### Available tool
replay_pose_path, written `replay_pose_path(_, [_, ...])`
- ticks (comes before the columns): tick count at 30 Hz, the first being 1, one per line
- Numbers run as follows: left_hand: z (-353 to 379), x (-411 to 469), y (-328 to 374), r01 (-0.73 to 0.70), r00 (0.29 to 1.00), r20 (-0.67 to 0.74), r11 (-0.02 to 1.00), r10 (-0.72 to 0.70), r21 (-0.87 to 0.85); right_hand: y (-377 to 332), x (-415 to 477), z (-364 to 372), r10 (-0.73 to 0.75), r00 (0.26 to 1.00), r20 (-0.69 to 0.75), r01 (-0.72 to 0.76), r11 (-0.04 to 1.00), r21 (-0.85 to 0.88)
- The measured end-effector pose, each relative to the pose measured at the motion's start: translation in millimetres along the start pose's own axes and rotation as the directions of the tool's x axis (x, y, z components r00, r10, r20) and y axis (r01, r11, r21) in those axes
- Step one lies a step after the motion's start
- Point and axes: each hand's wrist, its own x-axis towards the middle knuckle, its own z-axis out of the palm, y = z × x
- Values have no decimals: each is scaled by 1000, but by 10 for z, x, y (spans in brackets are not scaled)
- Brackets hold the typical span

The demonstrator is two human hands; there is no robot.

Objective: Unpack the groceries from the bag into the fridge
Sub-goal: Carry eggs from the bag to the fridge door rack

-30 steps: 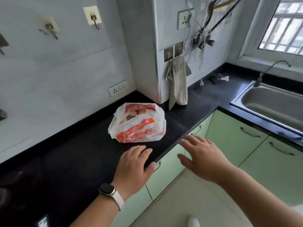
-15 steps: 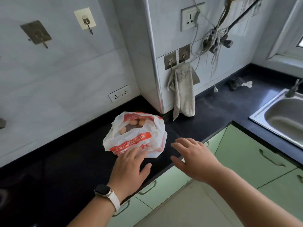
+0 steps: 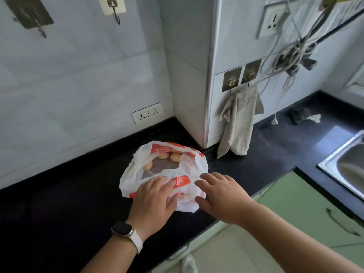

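Resting flat on the bag, left hand — right hand alongside, fingers spread

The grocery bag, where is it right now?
The grocery bag sits on the black counter just left of the wall corner, with both hands on its near edge.

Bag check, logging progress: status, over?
Left hand flat on bag, right hand at its edge, both open. Eggs inside. Nothing in the way.
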Motion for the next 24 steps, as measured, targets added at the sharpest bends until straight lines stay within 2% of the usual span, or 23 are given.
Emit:
replay_pose_path(5, [112, 279, -307, 19, 1000, -16, 1000, -19, -8, -14, 378, 13, -10, 1000, 30, 11, 999, -37])
replay_pose_path(15, [348, 614, -959, 175, 977, 135, 983, -167, -48, -124, 1139, 71, -87, 989, 122, 89, 996, -11])
replay_pose_path(20, [584, 885, -1100, 345, 910, 299, 925, -288, -158, -32, 1538, 197, -97, 985, 145, 85, 992, 92])
replay_pose_path(24, [692, 993, -1196, 446, 854, 383, 874, -351, -194, 69, 1820, 225, -116, 967, 229, 89, 988, 125])
